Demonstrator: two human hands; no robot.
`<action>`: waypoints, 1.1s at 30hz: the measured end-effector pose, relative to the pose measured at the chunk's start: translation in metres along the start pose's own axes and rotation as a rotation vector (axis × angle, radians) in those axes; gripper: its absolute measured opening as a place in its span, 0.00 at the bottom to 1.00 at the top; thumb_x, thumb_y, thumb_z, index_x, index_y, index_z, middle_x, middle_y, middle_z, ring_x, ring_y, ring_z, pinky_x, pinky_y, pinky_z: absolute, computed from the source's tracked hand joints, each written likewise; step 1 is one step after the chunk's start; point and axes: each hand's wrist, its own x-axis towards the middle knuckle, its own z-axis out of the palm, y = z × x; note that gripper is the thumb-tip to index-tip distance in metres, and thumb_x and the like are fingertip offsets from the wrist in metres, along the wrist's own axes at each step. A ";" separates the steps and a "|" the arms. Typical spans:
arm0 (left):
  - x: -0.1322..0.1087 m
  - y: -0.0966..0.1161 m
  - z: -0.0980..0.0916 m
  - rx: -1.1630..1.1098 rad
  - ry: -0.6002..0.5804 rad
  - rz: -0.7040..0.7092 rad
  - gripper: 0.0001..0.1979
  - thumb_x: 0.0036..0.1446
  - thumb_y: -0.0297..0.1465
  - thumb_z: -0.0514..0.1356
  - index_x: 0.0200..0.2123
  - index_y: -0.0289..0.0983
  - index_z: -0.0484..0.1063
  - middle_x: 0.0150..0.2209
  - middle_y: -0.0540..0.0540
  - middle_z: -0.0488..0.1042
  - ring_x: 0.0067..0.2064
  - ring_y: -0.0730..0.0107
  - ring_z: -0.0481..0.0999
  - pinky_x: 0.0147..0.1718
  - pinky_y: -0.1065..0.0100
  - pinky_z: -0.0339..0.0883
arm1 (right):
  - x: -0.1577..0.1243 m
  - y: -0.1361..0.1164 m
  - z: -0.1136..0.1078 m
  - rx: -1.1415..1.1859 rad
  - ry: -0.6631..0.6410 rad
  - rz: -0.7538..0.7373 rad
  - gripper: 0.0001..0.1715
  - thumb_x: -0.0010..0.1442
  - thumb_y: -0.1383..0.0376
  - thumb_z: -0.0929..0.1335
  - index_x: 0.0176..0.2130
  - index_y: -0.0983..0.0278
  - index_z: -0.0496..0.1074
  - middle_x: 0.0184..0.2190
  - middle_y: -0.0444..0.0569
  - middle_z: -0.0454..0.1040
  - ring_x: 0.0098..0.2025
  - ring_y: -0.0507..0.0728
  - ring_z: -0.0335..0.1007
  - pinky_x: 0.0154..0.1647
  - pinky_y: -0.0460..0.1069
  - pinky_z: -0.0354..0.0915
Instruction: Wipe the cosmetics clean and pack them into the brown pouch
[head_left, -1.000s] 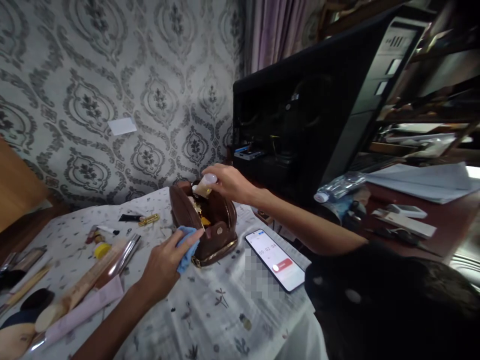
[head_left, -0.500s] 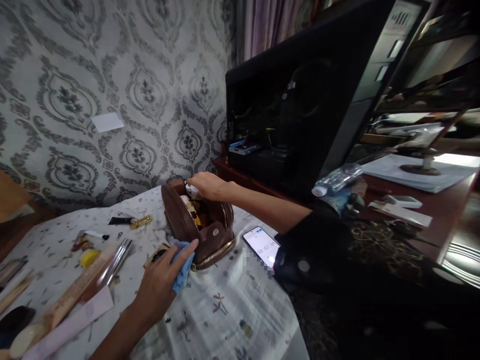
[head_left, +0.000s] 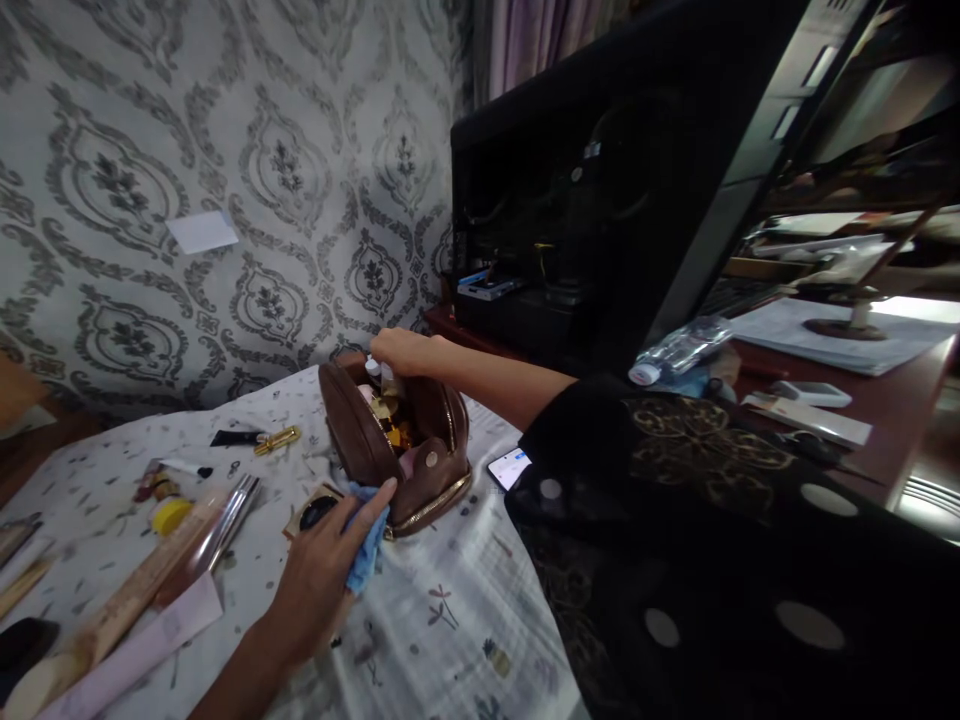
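The room is walled in grey damask wallpaper (head_left: 300, 170) with a white slip of paper (head_left: 201, 231) stuck to it. A black computer case (head_left: 600, 200) stands at the back right. The bench (head_left: 457, 620) in front of you is covered with a pale floral cloth. On it stands a brown pouch (head_left: 431, 470) with its zip open and its mouth upward. Your right hand (head_left: 401, 352) is at the far rim of that mouth. Its grip is pressed together on a small bottle (head_left: 373, 367), whose white cap shows just under the fingers, inside the opening. Gold and pink items are visible in the pouch below it; they cannot be told apart. Your left hand (head_left: 319, 580) lies on the bench at the near side of the pouch. Its grip is pinching a blue cloth (head_left: 367, 555), which touches the pouch wall beside the gold zip. Just left of this hand lies a round black compact (head_left: 318, 511). Further left, well apart from the pouch, lie a gold tube (head_left: 276, 439), a yellow cap (head_left: 171, 515) and a silver tube (head_left: 229, 520). A phone (head_left: 508, 466) lies right of the pouch, mostly hidden by your black sleeve (head_left: 712, 540). A plastic water bottle (head_left: 675, 352) lies on the wooden desk (head_left: 892, 440) to the right.
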 end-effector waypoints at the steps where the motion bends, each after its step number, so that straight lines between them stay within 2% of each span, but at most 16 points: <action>1: 0.000 0.000 0.001 -0.013 0.004 0.004 0.48 0.48 0.16 0.50 0.71 0.52 0.45 0.49 0.44 0.73 0.48 0.61 0.77 0.40 0.70 0.71 | 0.002 0.001 0.002 -0.003 -0.002 0.001 0.19 0.59 0.78 0.66 0.51 0.72 0.73 0.47 0.62 0.76 0.51 0.62 0.75 0.52 0.52 0.69; 5: -0.001 -0.002 0.003 -0.043 -0.004 -0.002 0.48 0.48 0.17 0.50 0.71 0.51 0.45 0.50 0.44 0.73 0.47 0.61 0.77 0.38 0.71 0.71 | 0.005 0.003 0.009 -0.018 -0.010 0.000 0.21 0.59 0.78 0.65 0.51 0.69 0.73 0.48 0.61 0.76 0.52 0.62 0.74 0.52 0.52 0.69; 10: 0.000 0.001 -0.003 -0.052 -0.079 -0.022 0.50 0.45 0.16 0.51 0.71 0.50 0.44 0.55 0.43 0.72 0.48 0.59 0.78 0.38 0.70 0.72 | -0.002 -0.002 0.010 -0.044 -0.014 -0.014 0.17 0.63 0.76 0.63 0.50 0.70 0.73 0.50 0.63 0.75 0.53 0.62 0.73 0.54 0.52 0.68; 16: 0.003 0.006 -0.010 -0.021 -0.100 -0.049 0.52 0.46 0.15 0.50 0.72 0.52 0.40 0.51 0.43 0.74 0.41 0.61 0.79 0.33 0.70 0.70 | -0.016 -0.005 0.011 -0.051 0.004 -0.014 0.18 0.64 0.76 0.63 0.52 0.70 0.72 0.51 0.63 0.75 0.53 0.62 0.74 0.52 0.52 0.68; 20: 0.000 0.005 -0.011 0.022 -0.106 -0.034 0.54 0.43 0.15 0.51 0.72 0.52 0.39 0.52 0.44 0.74 0.46 0.57 0.79 0.37 0.68 0.72 | -0.024 -0.005 0.016 -0.040 0.026 -0.012 0.20 0.66 0.76 0.60 0.54 0.72 0.71 0.50 0.64 0.76 0.52 0.63 0.74 0.50 0.54 0.69; 24: -0.011 -0.001 -0.005 0.030 -0.112 -0.037 0.54 0.40 0.15 0.51 0.71 0.51 0.45 0.55 0.43 0.74 0.48 0.58 0.79 0.37 0.68 0.72 | -0.036 -0.011 0.013 0.006 0.088 0.016 0.19 0.65 0.75 0.61 0.52 0.71 0.72 0.50 0.63 0.75 0.51 0.64 0.74 0.46 0.53 0.69; 29: -0.034 -0.015 0.005 -0.015 -0.029 -0.027 0.43 0.49 0.18 0.50 0.69 0.47 0.54 0.59 0.42 0.72 0.54 0.59 0.77 0.42 0.66 0.74 | -0.067 -0.022 -0.005 0.102 0.212 0.126 0.15 0.68 0.68 0.61 0.42 0.66 0.77 0.44 0.57 0.79 0.47 0.62 0.75 0.41 0.50 0.64; 31: -0.041 -0.020 0.001 -0.100 0.024 -0.045 0.34 0.55 0.21 0.50 0.66 0.44 0.61 0.58 0.41 0.74 0.55 0.59 0.77 0.44 0.65 0.75 | -0.084 -0.027 -0.011 0.169 0.300 0.159 0.15 0.69 0.65 0.62 0.39 0.65 0.76 0.41 0.55 0.79 0.43 0.59 0.75 0.39 0.48 0.62; 33: -0.044 -0.024 -0.009 -0.205 0.082 -0.140 0.24 0.61 0.26 0.51 0.60 0.40 0.67 0.55 0.41 0.76 0.55 0.58 0.77 0.47 0.64 0.74 | -0.102 -0.035 -0.014 0.249 0.378 0.167 0.16 0.69 0.61 0.64 0.34 0.65 0.75 0.35 0.51 0.78 0.37 0.56 0.73 0.34 0.47 0.59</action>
